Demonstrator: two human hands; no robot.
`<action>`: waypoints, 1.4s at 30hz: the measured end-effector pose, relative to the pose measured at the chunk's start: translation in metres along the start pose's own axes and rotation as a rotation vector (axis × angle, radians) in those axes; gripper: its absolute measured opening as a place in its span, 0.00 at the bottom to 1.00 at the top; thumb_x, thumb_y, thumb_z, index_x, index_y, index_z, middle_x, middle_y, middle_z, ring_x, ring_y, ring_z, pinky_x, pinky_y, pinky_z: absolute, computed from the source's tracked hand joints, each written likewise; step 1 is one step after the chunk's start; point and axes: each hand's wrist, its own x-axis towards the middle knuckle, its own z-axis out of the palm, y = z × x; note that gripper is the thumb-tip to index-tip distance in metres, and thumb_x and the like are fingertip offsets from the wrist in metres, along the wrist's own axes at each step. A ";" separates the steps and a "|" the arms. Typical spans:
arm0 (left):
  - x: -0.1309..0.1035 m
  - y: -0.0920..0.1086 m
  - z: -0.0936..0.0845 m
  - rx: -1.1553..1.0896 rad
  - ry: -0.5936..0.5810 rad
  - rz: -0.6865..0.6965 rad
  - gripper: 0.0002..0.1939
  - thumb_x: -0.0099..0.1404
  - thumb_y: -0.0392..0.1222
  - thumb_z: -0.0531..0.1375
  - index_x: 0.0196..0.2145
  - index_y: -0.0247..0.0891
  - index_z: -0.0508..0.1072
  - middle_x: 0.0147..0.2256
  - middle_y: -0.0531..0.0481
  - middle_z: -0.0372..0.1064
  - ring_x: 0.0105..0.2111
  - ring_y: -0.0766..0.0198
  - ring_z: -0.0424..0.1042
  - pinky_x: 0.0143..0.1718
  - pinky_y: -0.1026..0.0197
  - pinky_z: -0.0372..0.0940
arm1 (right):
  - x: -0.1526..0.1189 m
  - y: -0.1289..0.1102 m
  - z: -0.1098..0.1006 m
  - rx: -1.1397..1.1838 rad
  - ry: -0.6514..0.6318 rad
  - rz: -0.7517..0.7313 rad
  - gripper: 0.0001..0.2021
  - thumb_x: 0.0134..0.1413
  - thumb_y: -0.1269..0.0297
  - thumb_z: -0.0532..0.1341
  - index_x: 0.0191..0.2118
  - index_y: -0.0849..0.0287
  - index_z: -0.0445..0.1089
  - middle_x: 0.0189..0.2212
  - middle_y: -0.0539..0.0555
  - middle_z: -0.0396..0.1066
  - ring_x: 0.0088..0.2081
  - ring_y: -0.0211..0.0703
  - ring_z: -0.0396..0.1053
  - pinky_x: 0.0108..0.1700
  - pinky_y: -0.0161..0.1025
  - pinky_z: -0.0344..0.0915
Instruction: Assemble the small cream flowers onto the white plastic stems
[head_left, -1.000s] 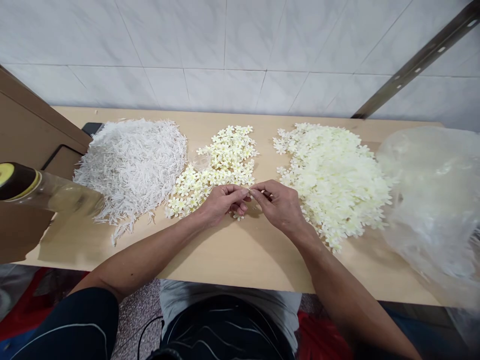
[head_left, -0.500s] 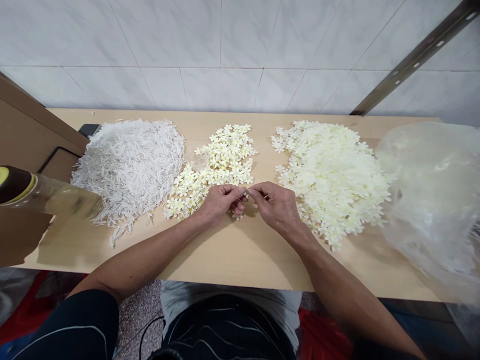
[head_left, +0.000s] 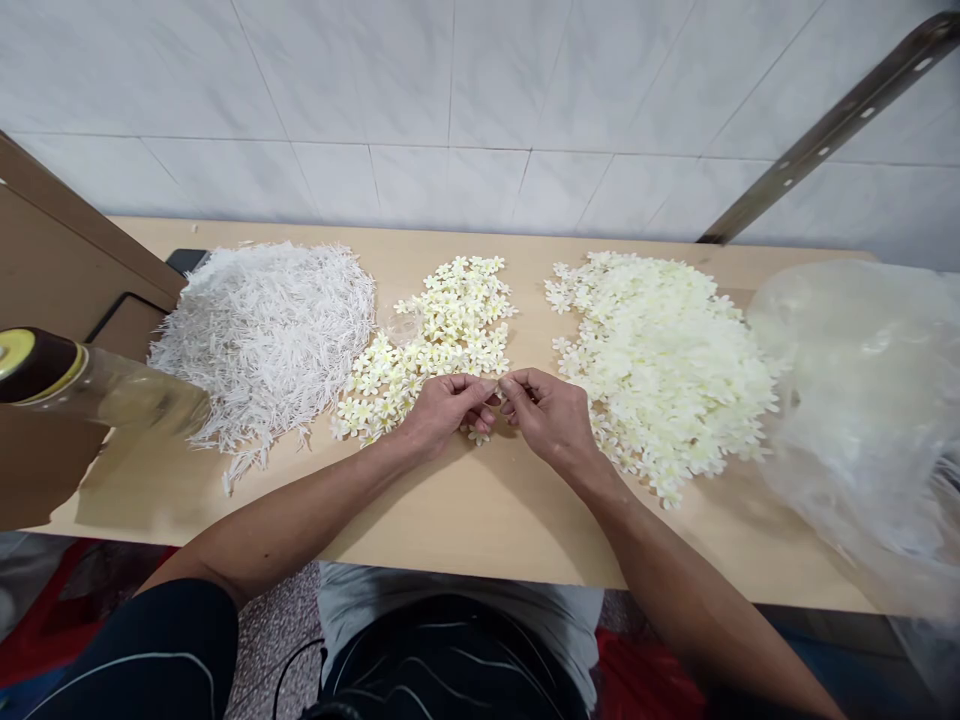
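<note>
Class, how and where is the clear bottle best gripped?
Probably grip the bottle around its body, below the dark lid, bringing the left hand from the near side of the table: the rounded body suits a wrapping grip, and the white pile crowds its base on the right.

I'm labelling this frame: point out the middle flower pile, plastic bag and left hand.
Middle flower pile (head_left: pixel 442 350), head view, its centre.
Plastic bag (head_left: pixel 859 400), head view, bulging middle.
Left hand (head_left: pixel 442 413), head view, its back.

Left forearm (head_left: pixel 315 505) and right forearm (head_left: pixel 675 560) extend forward, bare, converging. Left hand (head_left: pixel 446 412) and right hand (head_left: pixel 553 412) sit close together, each pinching thumb against forefinger, remaining fingers curled.
</note>
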 end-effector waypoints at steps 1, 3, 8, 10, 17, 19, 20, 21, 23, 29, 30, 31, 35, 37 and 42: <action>0.000 0.001 0.000 -0.005 0.003 0.004 0.23 0.58 0.55 0.73 0.35 0.29 0.79 0.27 0.45 0.75 0.21 0.69 0.70 0.26 0.65 0.66 | 0.000 0.001 0.001 0.008 0.002 0.002 0.14 0.66 0.53 0.61 0.37 0.55 0.79 0.26 0.52 0.80 0.29 0.45 0.78 0.32 0.38 0.72; 0.000 0.001 0.000 -0.010 0.001 0.011 0.23 0.57 0.54 0.74 0.36 0.29 0.79 0.26 0.46 0.75 0.21 0.69 0.69 0.26 0.65 0.66 | 0.000 0.002 0.002 0.062 -0.008 0.012 0.13 0.65 0.53 0.62 0.38 0.55 0.80 0.29 0.53 0.81 0.31 0.46 0.79 0.33 0.39 0.75; 0.000 0.001 0.000 -0.022 -0.015 0.009 0.23 0.56 0.55 0.74 0.36 0.29 0.79 0.26 0.46 0.75 0.21 0.71 0.68 0.26 0.66 0.65 | 0.001 0.002 0.000 0.286 -0.049 0.064 0.15 0.62 0.52 0.65 0.43 0.58 0.80 0.31 0.53 0.81 0.31 0.45 0.79 0.36 0.40 0.78; 0.000 0.000 0.000 -0.022 -0.019 0.011 0.23 0.56 0.55 0.74 0.36 0.29 0.79 0.25 0.47 0.74 0.21 0.71 0.68 0.25 0.66 0.64 | 0.002 0.002 -0.003 0.294 -0.065 0.072 0.15 0.61 0.51 0.67 0.42 0.58 0.81 0.31 0.54 0.81 0.31 0.45 0.79 0.36 0.39 0.78; 0.004 -0.005 -0.006 -0.049 -0.047 -0.028 0.23 0.57 0.57 0.73 0.34 0.30 0.78 0.25 0.49 0.72 0.20 0.72 0.67 0.24 0.67 0.62 | 0.004 0.004 -0.010 0.273 -0.070 0.028 0.15 0.59 0.51 0.69 0.42 0.57 0.84 0.32 0.54 0.82 0.31 0.45 0.78 0.36 0.40 0.77; 0.006 -0.007 -0.008 -0.062 -0.057 -0.042 0.24 0.58 0.57 0.73 0.34 0.31 0.78 0.25 0.49 0.72 0.20 0.72 0.66 0.23 0.67 0.61 | 0.003 0.003 -0.011 0.263 -0.073 0.015 0.14 0.59 0.52 0.69 0.41 0.57 0.84 0.32 0.54 0.82 0.30 0.44 0.78 0.34 0.40 0.76; 0.007 -0.007 -0.009 -0.066 -0.060 -0.044 0.23 0.58 0.57 0.73 0.33 0.31 0.78 0.25 0.48 0.72 0.21 0.72 0.66 0.23 0.67 0.60 | 0.003 0.002 -0.011 0.251 -0.071 0.012 0.14 0.59 0.52 0.69 0.41 0.57 0.84 0.31 0.54 0.82 0.29 0.44 0.77 0.34 0.39 0.75; 0.008 -0.008 -0.009 -0.069 -0.062 -0.045 0.23 0.58 0.57 0.73 0.33 0.31 0.78 0.25 0.48 0.72 0.21 0.72 0.66 0.23 0.67 0.60 | 0.003 0.002 -0.012 0.237 -0.069 0.010 0.14 0.59 0.52 0.69 0.40 0.57 0.84 0.30 0.53 0.82 0.29 0.44 0.77 0.33 0.39 0.74; 0.008 -0.008 -0.009 -0.072 -0.058 -0.046 0.22 0.58 0.56 0.73 0.33 0.31 0.78 0.25 0.48 0.72 0.21 0.72 0.66 0.24 0.67 0.61 | 0.003 0.000 -0.012 0.209 -0.064 0.007 0.13 0.60 0.52 0.69 0.39 0.57 0.83 0.28 0.53 0.81 0.28 0.43 0.76 0.32 0.38 0.73; 0.005 -0.005 -0.006 -0.057 -0.039 -0.039 0.23 0.56 0.56 0.74 0.33 0.31 0.78 0.24 0.49 0.72 0.20 0.72 0.66 0.24 0.67 0.62 | 0.001 -0.001 -0.008 0.139 -0.032 -0.003 0.12 0.65 0.54 0.64 0.38 0.57 0.80 0.28 0.52 0.80 0.29 0.43 0.77 0.34 0.37 0.72; 0.004 -0.005 -0.005 -0.054 -0.041 -0.036 0.23 0.55 0.56 0.74 0.33 0.31 0.78 0.25 0.49 0.72 0.20 0.72 0.66 0.25 0.67 0.62 | 0.001 -0.002 -0.007 0.128 -0.028 -0.003 0.12 0.65 0.55 0.64 0.38 0.57 0.80 0.27 0.52 0.79 0.29 0.43 0.77 0.34 0.37 0.72; 0.004 -0.005 -0.005 -0.052 -0.044 -0.033 0.23 0.56 0.56 0.74 0.33 0.31 0.78 0.25 0.49 0.72 0.20 0.72 0.66 0.25 0.67 0.62 | 0.001 -0.003 -0.007 0.120 -0.025 -0.002 0.12 0.66 0.55 0.63 0.37 0.57 0.79 0.27 0.51 0.79 0.29 0.43 0.78 0.34 0.37 0.72; 0.003 -0.003 -0.002 -0.031 -0.048 -0.010 0.22 0.57 0.53 0.74 0.36 0.29 0.79 0.25 0.48 0.74 0.20 0.72 0.67 0.24 0.66 0.63 | 0.002 -0.008 -0.008 0.150 -0.036 0.032 0.13 0.67 0.56 0.61 0.35 0.57 0.76 0.25 0.51 0.77 0.27 0.42 0.77 0.34 0.37 0.72; 0.002 -0.002 0.000 -0.012 -0.039 0.003 0.21 0.57 0.52 0.74 0.36 0.29 0.79 0.25 0.47 0.74 0.20 0.71 0.67 0.24 0.66 0.64 | 0.003 -0.008 -0.009 0.201 -0.066 0.085 0.14 0.67 0.54 0.61 0.34 0.57 0.75 0.25 0.51 0.77 0.27 0.42 0.77 0.33 0.38 0.73; 0.000 0.003 0.004 0.022 0.011 0.007 0.19 0.57 0.49 0.73 0.35 0.29 0.78 0.23 0.47 0.74 0.19 0.69 0.68 0.24 0.65 0.65 | 0.007 0.000 -0.012 0.360 -0.137 0.204 0.19 0.64 0.45 0.63 0.33 0.58 0.74 0.27 0.52 0.77 0.26 0.42 0.76 0.33 0.39 0.75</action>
